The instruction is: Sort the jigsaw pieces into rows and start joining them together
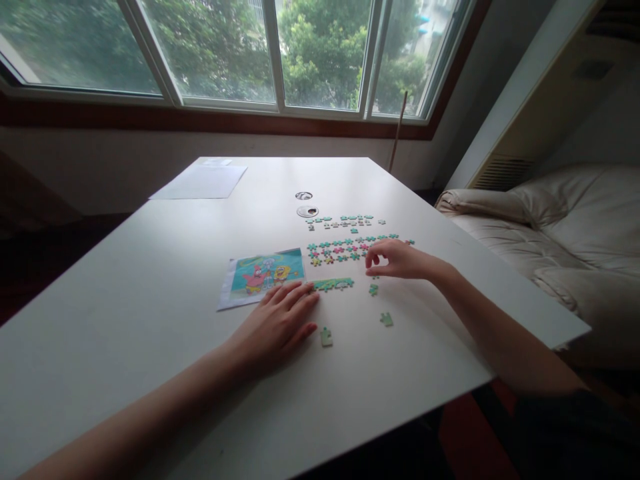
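Observation:
My left hand point(278, 321) lies flat on the white table point(150, 313), fingers stretched out, its tips touching a short joined strip of green puzzle pieces point(333, 285). Just behind it lies a cartoon reference picture point(263, 275). My right hand point(395, 260) hovers over rows of loose puzzle pieces point(345, 250), fingers curled in a pinch; what they hold, if anything, is too small to see. Single green pieces lie near the hands: one point(326, 337) by my left hand, one point(386, 319) farther right, one point(373, 289) under my right hand.
More small pieces point(345, 221) sit in rows farther back, near two round cable holes point(307, 211). A sheet of paper point(201, 181) lies at the far left. A beige sofa point(565, 227) stands to the right, windows beyond the table.

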`<state>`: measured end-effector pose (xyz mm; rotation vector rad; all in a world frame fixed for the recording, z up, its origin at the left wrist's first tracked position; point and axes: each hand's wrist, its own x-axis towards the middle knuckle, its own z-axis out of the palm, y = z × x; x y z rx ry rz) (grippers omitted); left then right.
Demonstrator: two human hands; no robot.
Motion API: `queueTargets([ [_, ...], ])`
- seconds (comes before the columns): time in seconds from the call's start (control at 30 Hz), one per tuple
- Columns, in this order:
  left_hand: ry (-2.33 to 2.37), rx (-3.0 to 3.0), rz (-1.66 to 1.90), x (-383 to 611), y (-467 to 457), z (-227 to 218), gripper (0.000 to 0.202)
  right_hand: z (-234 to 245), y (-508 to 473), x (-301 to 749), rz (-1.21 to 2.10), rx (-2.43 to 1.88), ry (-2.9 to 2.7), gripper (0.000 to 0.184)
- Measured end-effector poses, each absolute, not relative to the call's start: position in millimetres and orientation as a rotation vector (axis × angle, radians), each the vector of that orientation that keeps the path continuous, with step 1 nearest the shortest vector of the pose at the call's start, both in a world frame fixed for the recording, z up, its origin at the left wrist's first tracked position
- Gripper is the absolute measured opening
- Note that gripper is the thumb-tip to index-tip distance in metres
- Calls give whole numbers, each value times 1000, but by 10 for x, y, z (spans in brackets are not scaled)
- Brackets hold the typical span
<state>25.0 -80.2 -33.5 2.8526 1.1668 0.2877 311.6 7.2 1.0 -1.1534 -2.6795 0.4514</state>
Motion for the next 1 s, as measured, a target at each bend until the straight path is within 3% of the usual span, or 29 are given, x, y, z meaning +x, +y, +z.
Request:
queueTargets([
  [0.27,1225,2851,340,240,-794,-368,37,80,-53,3124,664,-1360,-2794,39],
  [0.7,1252,2825,349,244,-800,-359,36,-39,-49,3027,893,-1243,-2687,26],
  [1.0,1248,2841,308,257,-804,-362,37,-115,-20,2929,846,-1221,-2536,22],
])
